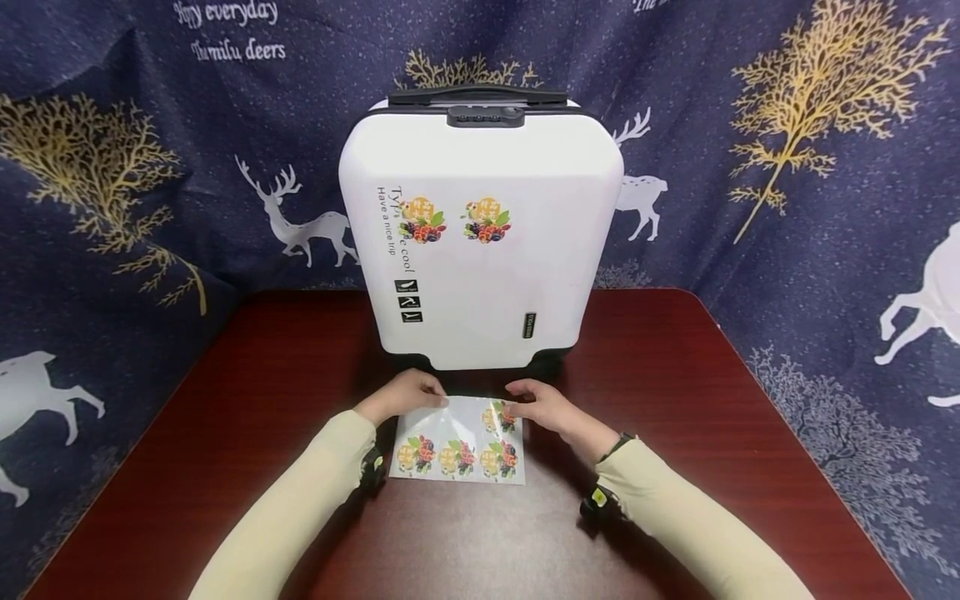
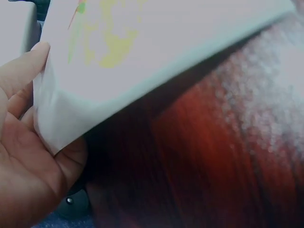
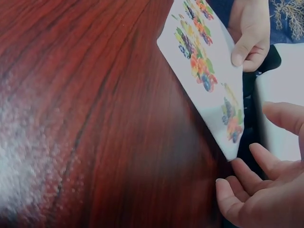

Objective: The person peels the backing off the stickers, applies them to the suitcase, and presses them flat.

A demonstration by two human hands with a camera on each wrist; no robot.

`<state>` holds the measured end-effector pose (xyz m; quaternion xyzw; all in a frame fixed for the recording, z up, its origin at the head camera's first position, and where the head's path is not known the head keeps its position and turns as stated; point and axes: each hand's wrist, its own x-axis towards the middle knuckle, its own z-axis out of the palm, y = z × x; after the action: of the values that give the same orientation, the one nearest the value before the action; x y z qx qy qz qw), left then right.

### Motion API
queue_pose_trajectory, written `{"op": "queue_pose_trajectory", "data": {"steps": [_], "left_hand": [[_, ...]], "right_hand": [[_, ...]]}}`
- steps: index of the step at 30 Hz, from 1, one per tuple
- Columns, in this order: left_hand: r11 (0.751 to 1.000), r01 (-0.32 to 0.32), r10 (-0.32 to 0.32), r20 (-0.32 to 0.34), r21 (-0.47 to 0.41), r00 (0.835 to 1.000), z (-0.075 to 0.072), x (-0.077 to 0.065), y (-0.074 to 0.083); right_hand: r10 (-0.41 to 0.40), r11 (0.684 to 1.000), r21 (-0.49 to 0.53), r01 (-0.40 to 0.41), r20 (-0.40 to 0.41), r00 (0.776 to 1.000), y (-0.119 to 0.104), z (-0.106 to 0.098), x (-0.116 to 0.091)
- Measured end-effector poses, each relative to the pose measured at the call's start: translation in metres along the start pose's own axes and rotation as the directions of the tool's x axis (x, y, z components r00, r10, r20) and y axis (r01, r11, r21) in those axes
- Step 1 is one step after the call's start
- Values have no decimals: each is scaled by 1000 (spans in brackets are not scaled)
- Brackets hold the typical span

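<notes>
A white sheet of fruit stickers (image 1: 461,419) is held just above the table, its stickers along the near edge and at the right. My left hand (image 1: 405,395) pinches the sheet's far left part between thumb and fingers, as the left wrist view also shows. At the far right corner is my right hand (image 1: 547,408), thumb and fingers spread apart. In the right wrist view, a fingertip of the right hand (image 3: 270,185) meets the sheet's corner, without gripping it. Behind the sheet stands a white suitcase (image 1: 487,292) bearing two similar fruit stickers on its upper front.
The dark red table (image 1: 300,375) reaches out on both sides of the suitcase. A black carry handle (image 1: 477,96) and a combination lock (image 1: 486,116) top the case. A blue cloth (image 1: 300,108) with deer and golden trees hangs behind.
</notes>
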<state>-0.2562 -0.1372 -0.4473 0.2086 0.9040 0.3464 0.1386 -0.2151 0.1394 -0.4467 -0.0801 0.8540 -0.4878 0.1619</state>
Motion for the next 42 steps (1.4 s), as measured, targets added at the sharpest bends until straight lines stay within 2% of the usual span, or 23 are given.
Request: {"op": "queue_pose_trajectory", "data": {"steps": [5,13,21,29,34,42], "left_hand": [[1000,5,-5,-6,-21,1000,-1,-1,0],[996,38,-39,-12,-79,999,-2,-2,-1],[991,79,-80,-4,-107,997,-5,-3,3],[998,51,-50,26,-31,998,-9,-2,6],[999,11,-14,74,44,997,-12,1,8],[995,-22,10,120,101,993,-12,6,22]], "right_hand": [[26,1000,9,-26,26,999,2,-1,3],[72,990,118,-81,84,994,1,-4,7],[42,995,84,-49,79,996,1,-3,7],[25,1000,7,-26,51,998,-1,-2,8],[18,999,-35,-17,27,999,-2,-2,8],[6,999,-47,-5,21,1000,0,-1,6]]}}
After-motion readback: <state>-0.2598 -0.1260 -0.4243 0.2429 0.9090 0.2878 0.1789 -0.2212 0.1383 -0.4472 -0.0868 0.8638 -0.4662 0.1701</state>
